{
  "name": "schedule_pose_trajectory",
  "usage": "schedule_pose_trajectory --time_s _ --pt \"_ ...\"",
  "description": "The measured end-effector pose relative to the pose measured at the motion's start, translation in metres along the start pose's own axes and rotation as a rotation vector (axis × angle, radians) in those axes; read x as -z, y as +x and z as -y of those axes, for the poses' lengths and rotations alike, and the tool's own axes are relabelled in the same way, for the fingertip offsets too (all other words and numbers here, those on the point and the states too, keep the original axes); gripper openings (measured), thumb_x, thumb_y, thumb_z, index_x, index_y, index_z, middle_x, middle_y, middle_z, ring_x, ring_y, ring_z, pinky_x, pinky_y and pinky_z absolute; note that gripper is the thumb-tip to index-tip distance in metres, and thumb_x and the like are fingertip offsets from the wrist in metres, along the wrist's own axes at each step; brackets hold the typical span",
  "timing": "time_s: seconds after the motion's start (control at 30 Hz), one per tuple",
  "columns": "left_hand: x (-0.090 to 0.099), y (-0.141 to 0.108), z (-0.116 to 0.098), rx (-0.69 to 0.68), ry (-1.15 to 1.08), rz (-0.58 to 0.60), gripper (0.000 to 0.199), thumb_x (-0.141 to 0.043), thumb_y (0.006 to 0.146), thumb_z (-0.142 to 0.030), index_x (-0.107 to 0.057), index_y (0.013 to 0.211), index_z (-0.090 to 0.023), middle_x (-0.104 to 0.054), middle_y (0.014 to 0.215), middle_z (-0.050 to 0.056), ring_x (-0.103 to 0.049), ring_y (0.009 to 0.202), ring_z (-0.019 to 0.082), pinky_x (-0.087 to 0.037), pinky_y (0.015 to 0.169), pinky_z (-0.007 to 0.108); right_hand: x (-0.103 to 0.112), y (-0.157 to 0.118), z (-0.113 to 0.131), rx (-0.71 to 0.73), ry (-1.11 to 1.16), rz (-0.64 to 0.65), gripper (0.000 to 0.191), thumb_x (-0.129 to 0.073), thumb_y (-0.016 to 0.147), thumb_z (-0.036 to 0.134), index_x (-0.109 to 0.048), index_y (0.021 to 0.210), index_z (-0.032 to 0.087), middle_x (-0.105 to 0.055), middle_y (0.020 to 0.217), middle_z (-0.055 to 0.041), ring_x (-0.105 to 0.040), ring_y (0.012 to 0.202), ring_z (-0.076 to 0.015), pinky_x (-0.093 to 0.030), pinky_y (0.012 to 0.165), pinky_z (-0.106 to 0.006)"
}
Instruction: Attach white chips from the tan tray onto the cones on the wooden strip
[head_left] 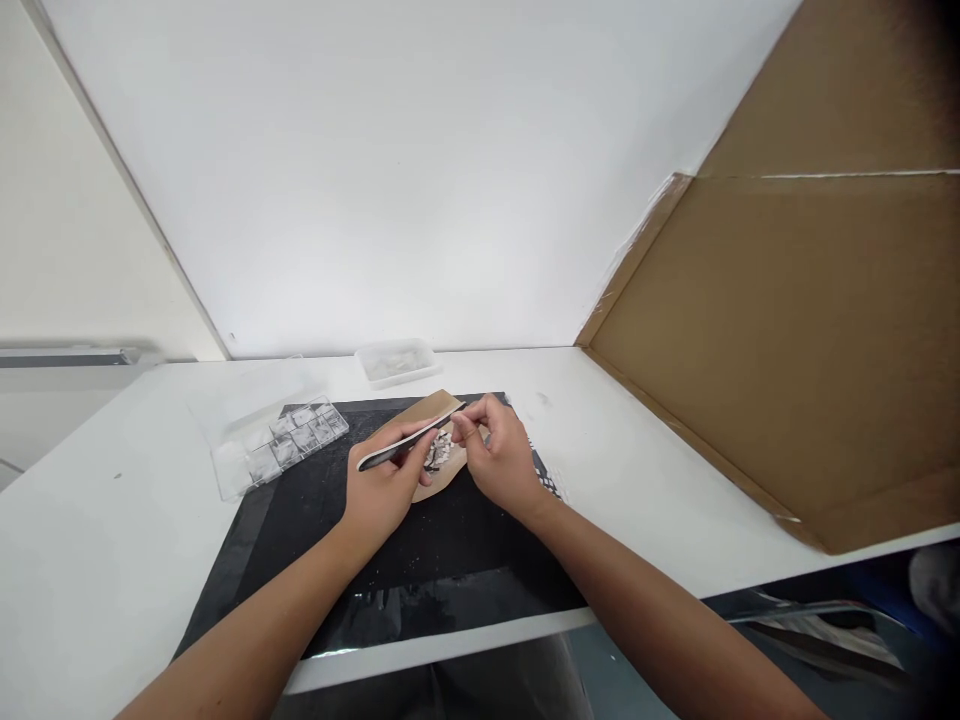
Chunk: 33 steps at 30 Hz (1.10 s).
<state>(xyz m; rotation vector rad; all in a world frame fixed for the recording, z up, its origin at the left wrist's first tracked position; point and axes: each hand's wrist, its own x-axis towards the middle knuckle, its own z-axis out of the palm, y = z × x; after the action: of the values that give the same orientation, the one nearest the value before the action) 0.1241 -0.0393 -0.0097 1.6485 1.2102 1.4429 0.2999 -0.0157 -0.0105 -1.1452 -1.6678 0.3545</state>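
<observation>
My left hand (386, 480) is closed around a long, narrow black tool with a pale edge, like a nail file (390, 454), which slants up to the right. At its far end, my right hand (493, 450) has thumb and index finger pinched together; whatever they hold is too small to make out. Beneath both hands lies a tan oval sheet (431, 405) with a pile of small white and dark pieces (439, 452) on it. The sheet rests on a black mat (420, 560).
A clear compartment box (281, 445) with white packets stands at the left, its lid open. Behind the mat is a small translucent tub (397, 362). Small black-and-white pieces (551, 480) lie right of my right hand. A cardboard panel (787, 350) stands at the right.
</observation>
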Motion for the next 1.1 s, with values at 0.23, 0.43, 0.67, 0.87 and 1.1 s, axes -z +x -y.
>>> schedule_pose_trajectory --time_s 0.23,0.43,0.67,0.87,1.1 --pt "0.001 0.000 -0.006 0.008 0.013 -0.012 0.023 -0.073 0.093 -0.037 -0.082 0.109 -0.024 -0.075 0.068 -0.002 -0.067 0.049 0.012 -0.053 0.054 0.021 0.006 0.003 -0.009 -0.087 0.096 0.001 0.024 -0.058 0.103 0.043 -0.058 0.086 0.025 -0.072 0.078 -0.0008 -0.067 0.069 -0.0198 -0.051 0.071 -0.034" --pt "-0.001 -0.002 0.000 -0.037 0.004 -0.002 0.024 -0.072 0.094 -0.038 -0.082 0.110 -0.023 -0.076 0.073 -0.001 -0.066 0.051 0.011 -0.054 0.056 0.022 -0.004 -0.002 -0.001 0.036 -0.021 0.020 0.023 -0.056 0.103 0.033 -0.057 0.081 0.025 -0.073 0.076 0.0006 -0.068 0.072 -0.0196 -0.048 0.090 -0.040" --pt "-0.001 -0.002 0.000 -0.059 0.067 0.013 0.024 -0.070 0.095 -0.037 -0.082 0.111 -0.024 -0.074 0.066 -0.002 -0.066 0.050 0.012 -0.054 0.059 0.023 0.000 0.001 -0.005 -0.031 0.008 -0.037 0.022 -0.057 0.102 0.035 -0.057 0.082 0.026 -0.072 0.076 -0.0004 -0.067 0.072 -0.0211 -0.050 0.080 -0.038" --pt "-0.001 -0.001 0.001 -0.040 0.023 0.004 0.025 -0.070 0.095 -0.040 -0.081 0.111 -0.024 -0.079 0.079 0.000 -0.066 0.049 0.012 -0.055 0.056 0.023 -0.004 -0.002 -0.002 0.031 -0.042 0.010 0.023 -0.056 0.103 0.033 -0.056 0.081 0.026 -0.073 0.077 0.0001 -0.068 0.073 -0.0205 -0.048 0.092 -0.042" --pt "-0.001 -0.001 0.002 -0.059 0.067 0.014 0.025 -0.069 0.096 -0.038 -0.082 0.112 -0.024 -0.074 0.067 -0.002 -0.068 0.051 0.013 -0.055 0.060 0.024 0.000 0.003 -0.009 -0.047 0.010 -0.028 0.023 -0.056 0.102 0.036 -0.056 0.083 0.026 -0.072 0.076 -0.0009 -0.067 0.072 -0.0212 -0.050 0.077 -0.036"
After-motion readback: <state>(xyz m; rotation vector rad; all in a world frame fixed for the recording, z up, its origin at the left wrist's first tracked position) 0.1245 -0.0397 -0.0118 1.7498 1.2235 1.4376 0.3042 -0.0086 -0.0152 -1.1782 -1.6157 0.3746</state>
